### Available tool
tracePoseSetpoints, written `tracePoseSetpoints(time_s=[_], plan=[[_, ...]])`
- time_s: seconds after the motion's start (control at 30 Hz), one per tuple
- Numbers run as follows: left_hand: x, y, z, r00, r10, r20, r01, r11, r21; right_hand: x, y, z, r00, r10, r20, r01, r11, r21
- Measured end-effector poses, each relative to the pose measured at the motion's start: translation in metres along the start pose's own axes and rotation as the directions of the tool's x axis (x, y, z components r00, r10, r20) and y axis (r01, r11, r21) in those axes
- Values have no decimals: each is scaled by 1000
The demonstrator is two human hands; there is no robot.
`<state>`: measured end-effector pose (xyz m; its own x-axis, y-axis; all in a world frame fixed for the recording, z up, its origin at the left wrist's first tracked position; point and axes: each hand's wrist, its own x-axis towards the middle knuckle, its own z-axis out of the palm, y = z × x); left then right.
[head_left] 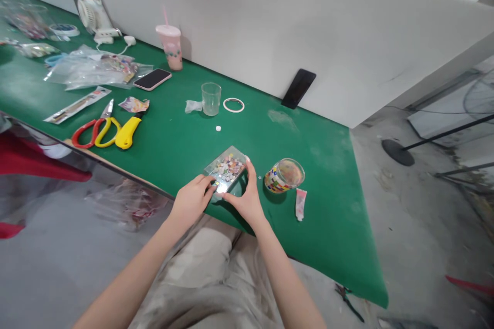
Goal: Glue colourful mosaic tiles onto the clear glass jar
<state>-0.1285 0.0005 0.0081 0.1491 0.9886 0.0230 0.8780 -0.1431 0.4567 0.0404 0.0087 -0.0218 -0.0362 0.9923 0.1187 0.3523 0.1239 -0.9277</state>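
Observation:
A clear shallow box (228, 166) full of small mosaic pieces is between my hands at the table's front edge. My left hand (194, 196) grips its near left corner, fingers curled onto the pieces' side. My right hand (249, 195) spans its right side, thumb at the near edge and fingers at the far right corner. To the right stands a glass (284, 176) with colourful mosaic tiles on its wall. Beside that glass lies a small pinkish tube (300, 204). A small white cap (218, 128) lies beyond the box.
Farther back on the green table (328, 226) are a plain clear glass (211, 98), a white ring (233, 105) and a pink tumbler (170, 47). Scissors (96, 131), a yellow cutter (128, 132), a phone (153, 79) and plastic bags (92, 68) lie leftward. A black phone (298, 88) leans on the partition.

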Motion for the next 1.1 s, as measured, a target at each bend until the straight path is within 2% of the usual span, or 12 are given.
tracePoseSetpoints(time_s=[0.17,0.37,0.47,0.67,0.83,1.1], plan=[[-2,-7,-3,1000,12,-15,-13,998,-58,-1,2,1,1000,-5,-9,5,1000,1],[2,-6,-14,996,-22,91,38,983,-180,2,4,-2,999,-36,2,36,998,60],[4,-2,-18,993,-44,106,66,974,-218,7,2,-8,999,-49,14,48,995,88],[7,9,-11,994,-102,36,107,974,-198,12,0,-13,999,-49,-8,49,992,114],[6,16,-9,989,-136,65,146,971,-191,9,3,-11,998,-66,-20,68,991,113],[2,10,-5,997,-52,51,60,983,-175,7,8,-11,996,-82,-18,83,992,95]])
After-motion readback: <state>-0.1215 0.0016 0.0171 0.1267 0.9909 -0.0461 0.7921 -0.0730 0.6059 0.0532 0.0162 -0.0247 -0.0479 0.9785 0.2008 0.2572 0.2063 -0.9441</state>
